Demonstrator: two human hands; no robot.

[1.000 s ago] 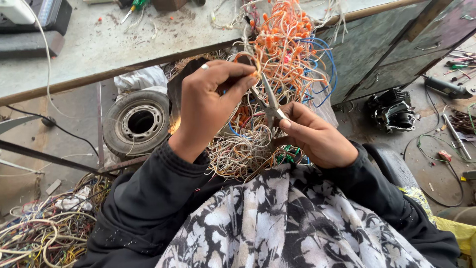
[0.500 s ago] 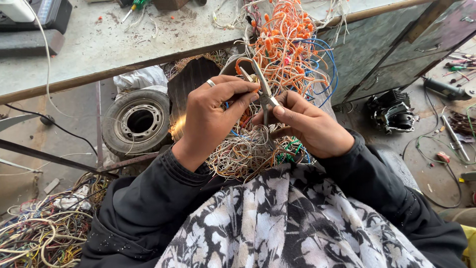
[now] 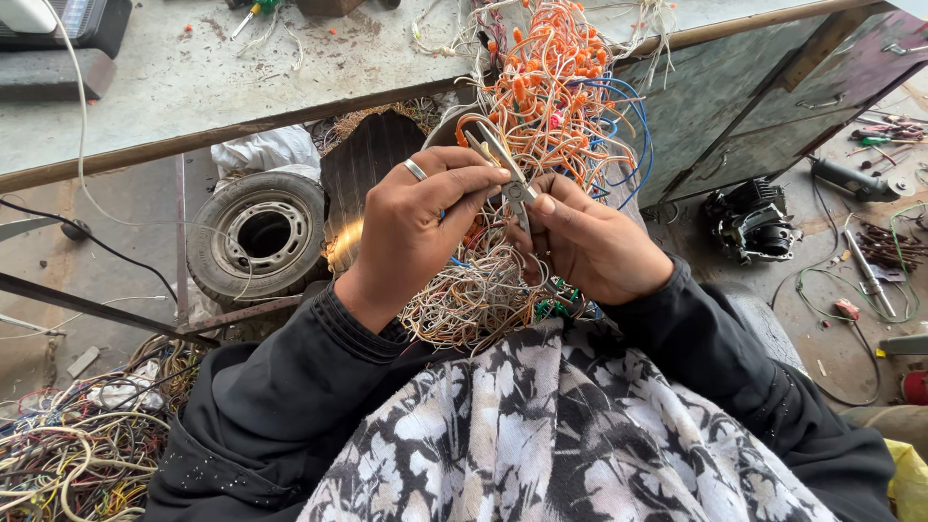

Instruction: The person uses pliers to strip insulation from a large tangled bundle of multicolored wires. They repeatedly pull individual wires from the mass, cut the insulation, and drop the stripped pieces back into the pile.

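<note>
Workshop floor, concrete, littered with parts; a grey workbench (image 3: 242, 82) runs across the top of the view, its top dusty and scattered with small orange bits. Dark metal cabinet (image 3: 764, 106) to the right of the bench, door shut; contents not visible.

Seated person, black sleeves, black-and-white patterned cloth (image 3: 561, 435) over the lap.

Left hand (image 3: 411, 227): ring on one finger, fingers curled, thumb and forefinger pinched on a thin wire at the tip of the scissors (image 3: 505, 172). Right hand (image 3: 585, 242): closed around the scissors' handles, thumb on top near the pivot. Blades stand slightly apart, pointing up and to the left, with the pinched wire between or just at them; cannot tell which.

Wire bundle (image 3: 551, 92): orange, white and blue strands hang from the bench edge down to the lap, directly behind and under both hands. The lower part is a pale tangle (image 3: 464, 300) resting against the cloth.

Surroundings:
- small tyre (image 3: 259, 235) on its wheel, lying under the bench, left of the left hand; hub hollow, nothing seen in it
- second heap of mixed wires (image 3: 72, 454) on the floor, lower left
- black motor-like part (image 3: 749, 227) on the floor, right
- loose hand tools (image 3: 865, 261) and green cable, far right
</note>
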